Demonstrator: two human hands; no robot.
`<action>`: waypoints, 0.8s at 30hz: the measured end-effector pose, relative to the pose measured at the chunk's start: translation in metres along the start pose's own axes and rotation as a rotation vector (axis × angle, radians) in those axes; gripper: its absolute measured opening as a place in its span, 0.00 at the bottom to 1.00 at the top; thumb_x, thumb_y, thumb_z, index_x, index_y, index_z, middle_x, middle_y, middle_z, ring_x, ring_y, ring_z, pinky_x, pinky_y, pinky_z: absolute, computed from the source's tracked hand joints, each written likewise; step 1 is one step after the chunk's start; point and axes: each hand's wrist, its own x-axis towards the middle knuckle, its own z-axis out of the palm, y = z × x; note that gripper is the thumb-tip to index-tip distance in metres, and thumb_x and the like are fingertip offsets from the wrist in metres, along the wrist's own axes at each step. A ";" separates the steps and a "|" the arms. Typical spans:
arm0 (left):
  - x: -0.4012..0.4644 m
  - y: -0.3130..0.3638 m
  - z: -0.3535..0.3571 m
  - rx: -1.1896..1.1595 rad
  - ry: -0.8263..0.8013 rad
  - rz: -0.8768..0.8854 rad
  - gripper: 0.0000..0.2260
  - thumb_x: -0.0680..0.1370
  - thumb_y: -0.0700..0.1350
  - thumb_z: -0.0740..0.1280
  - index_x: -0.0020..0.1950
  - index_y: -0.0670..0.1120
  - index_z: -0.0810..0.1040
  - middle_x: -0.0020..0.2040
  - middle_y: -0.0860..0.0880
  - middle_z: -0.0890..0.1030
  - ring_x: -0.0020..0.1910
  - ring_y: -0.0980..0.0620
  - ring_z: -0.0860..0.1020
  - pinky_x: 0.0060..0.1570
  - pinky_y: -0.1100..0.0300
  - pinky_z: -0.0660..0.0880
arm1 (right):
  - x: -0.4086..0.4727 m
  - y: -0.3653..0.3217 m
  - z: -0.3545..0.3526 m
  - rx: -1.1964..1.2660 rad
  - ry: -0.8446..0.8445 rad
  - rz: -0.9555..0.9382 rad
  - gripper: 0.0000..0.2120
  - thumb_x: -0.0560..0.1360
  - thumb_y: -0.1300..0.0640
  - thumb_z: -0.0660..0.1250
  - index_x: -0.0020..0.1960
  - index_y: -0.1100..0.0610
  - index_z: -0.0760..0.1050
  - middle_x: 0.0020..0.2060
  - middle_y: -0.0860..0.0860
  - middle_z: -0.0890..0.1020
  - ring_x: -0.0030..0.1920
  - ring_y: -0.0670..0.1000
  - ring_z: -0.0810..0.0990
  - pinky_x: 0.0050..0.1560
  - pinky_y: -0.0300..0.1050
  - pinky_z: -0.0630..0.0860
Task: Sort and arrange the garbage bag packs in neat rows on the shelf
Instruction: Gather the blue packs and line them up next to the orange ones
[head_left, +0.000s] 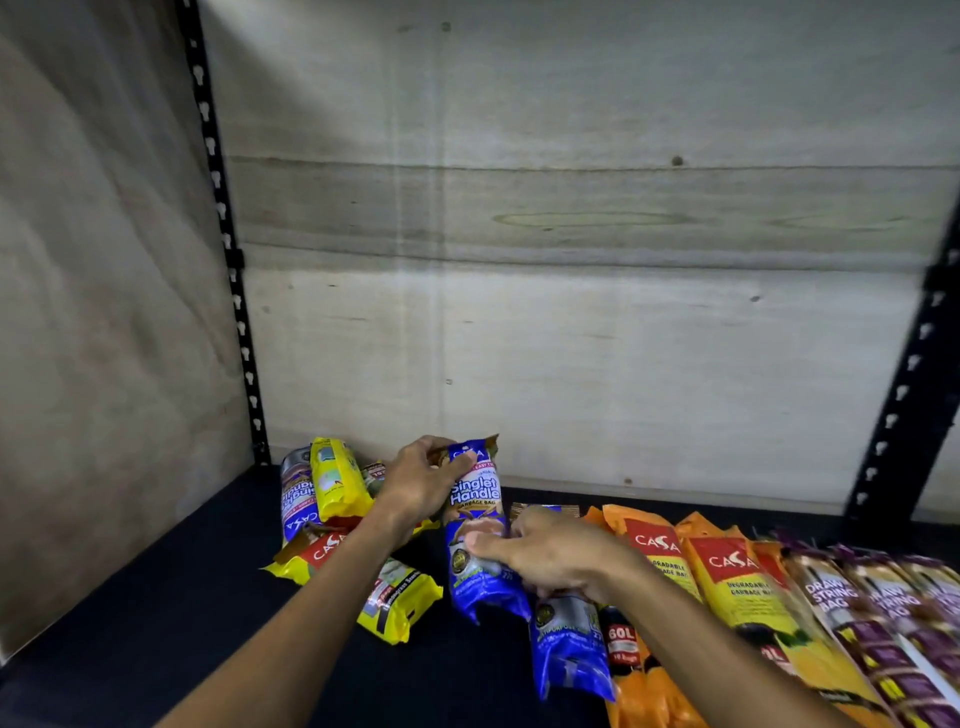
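Now my left hand (421, 480) pinches the top of a blue Singlet Handle pack (478, 525), thumb across its header, while my right hand (550, 556) lies curled over its middle, fingers closed on it. It sits lengthwise on the dark shelf (156, 597), between jumbled yellow packs (363, 571) and a row of orange packs (675, 566).

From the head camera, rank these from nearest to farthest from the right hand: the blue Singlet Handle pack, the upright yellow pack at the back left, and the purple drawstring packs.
1. Blue Singlet Handle pack: under the right hand, its fingers on it.
2. Upright yellow pack: back left, beyond the left hand.
3. Purple drawstring packs: far right of the row.
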 end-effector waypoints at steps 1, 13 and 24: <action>0.001 -0.003 0.001 0.036 -0.020 -0.001 0.15 0.74 0.50 0.74 0.58 0.47 0.77 0.49 0.45 0.84 0.43 0.49 0.84 0.42 0.55 0.82 | 0.000 -0.001 0.003 -0.046 0.001 -0.010 0.26 0.76 0.33 0.61 0.45 0.56 0.78 0.36 0.51 0.78 0.38 0.51 0.79 0.41 0.44 0.71; 0.012 -0.020 0.017 0.253 -0.236 -0.108 0.20 0.77 0.53 0.69 0.66 0.46 0.73 0.56 0.44 0.83 0.50 0.49 0.83 0.53 0.50 0.81 | 0.014 -0.002 0.035 -0.377 0.072 -0.043 0.22 0.84 0.46 0.51 0.63 0.59 0.76 0.56 0.57 0.81 0.56 0.58 0.79 0.55 0.51 0.74; 0.005 -0.016 0.026 0.562 -0.332 -0.079 0.22 0.78 0.55 0.67 0.68 0.46 0.71 0.62 0.46 0.79 0.56 0.50 0.79 0.58 0.54 0.77 | -0.008 -0.001 0.033 -0.403 0.223 0.024 0.21 0.81 0.42 0.57 0.57 0.58 0.77 0.49 0.53 0.77 0.57 0.56 0.78 0.56 0.52 0.74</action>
